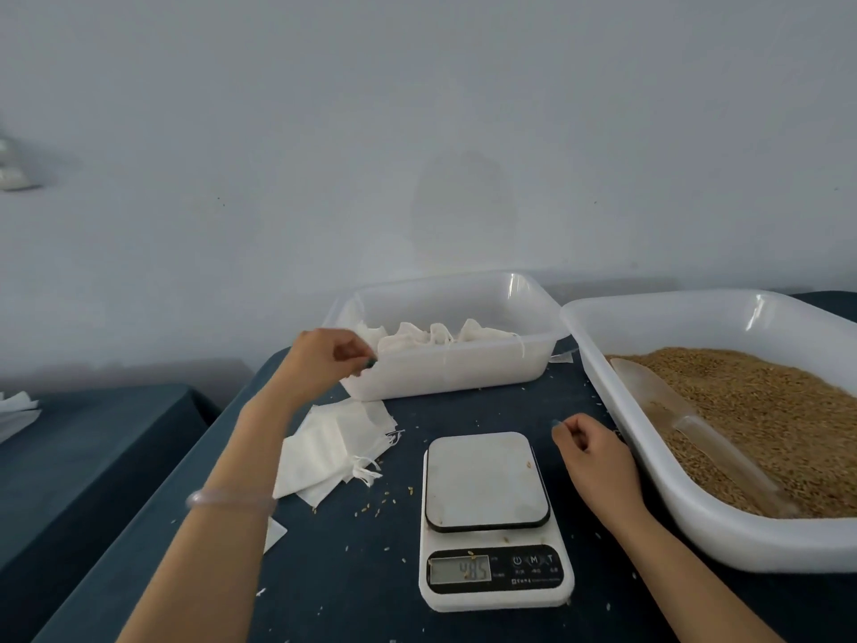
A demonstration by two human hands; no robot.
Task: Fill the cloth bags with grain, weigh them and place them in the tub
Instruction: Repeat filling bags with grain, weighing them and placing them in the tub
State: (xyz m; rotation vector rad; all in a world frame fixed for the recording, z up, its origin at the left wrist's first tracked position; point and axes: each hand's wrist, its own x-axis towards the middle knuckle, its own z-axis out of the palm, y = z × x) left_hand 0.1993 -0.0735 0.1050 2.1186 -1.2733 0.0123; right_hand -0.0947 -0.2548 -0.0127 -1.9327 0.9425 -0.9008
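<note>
A white tub point(463, 371) at the back holds several filled cloth bags point(431, 338). My left hand point(324, 359) hovers at the tub's left front corner, fingers loosely curled, holding nothing I can see. A pile of empty white cloth bags point(329, 450) lies on the dark table below that hand. The digital scale point(487, 517) stands in the middle with a bare platform. My right hand point(593, 452) rests just right of the scale, fingers loosely curled and empty. A large white tray point(695, 517) on the right holds brown grain point(765, 410) and a clear scoop point(686, 415).
The table point(348, 573) has a dark blue cloth with scattered grains near the bags and scale. A second dark table point(83, 438) sits lower left with white cloth on it. A pale wall rises behind the tub.
</note>
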